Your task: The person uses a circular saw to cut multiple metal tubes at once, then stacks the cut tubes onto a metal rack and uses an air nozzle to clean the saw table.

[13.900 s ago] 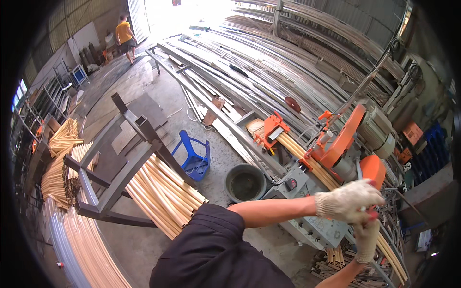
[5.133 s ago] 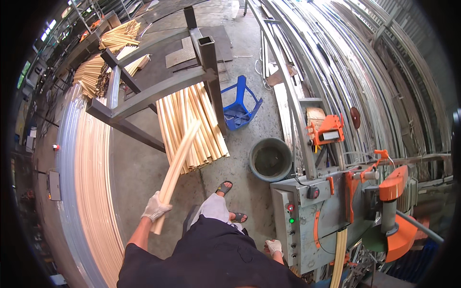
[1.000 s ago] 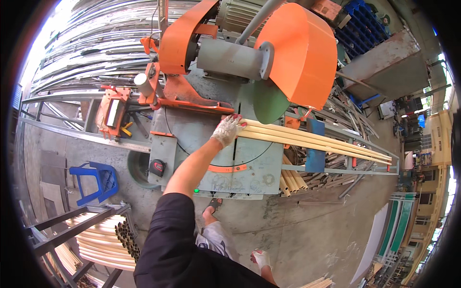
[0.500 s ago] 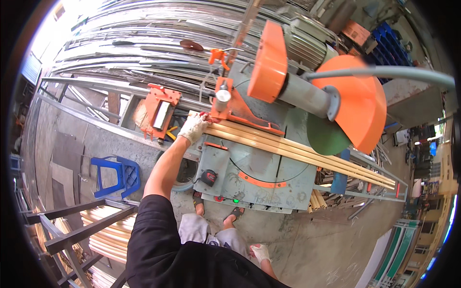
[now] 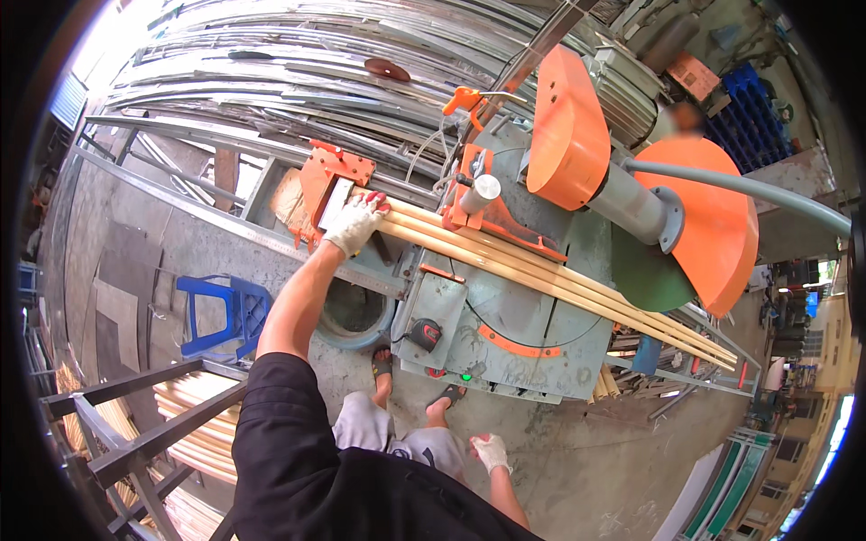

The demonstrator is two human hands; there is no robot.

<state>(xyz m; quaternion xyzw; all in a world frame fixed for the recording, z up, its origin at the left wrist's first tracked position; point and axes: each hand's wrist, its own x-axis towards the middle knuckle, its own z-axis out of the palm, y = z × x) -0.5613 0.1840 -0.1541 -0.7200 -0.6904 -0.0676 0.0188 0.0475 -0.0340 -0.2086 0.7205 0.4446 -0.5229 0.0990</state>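
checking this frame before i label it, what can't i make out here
Head view:
Left ends of the long tubes: mostly behind the left hand.
Palm of the right hand: mostly behind its own glove.
Left side of the grey tub: behind the left forearm.
Stacked tubes: partly behind the steel frame and black sleeve.

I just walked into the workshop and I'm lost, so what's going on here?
A person stands at a grey machine table with several pale tubes lying across it. Their gloved left hand grips the tubes' left ends, next to an orange block; the hand hides whether the tubes touch it. Their gloved right hand is lowered near the leg, away from the tubes. The machine's big orange guard is off to the right.
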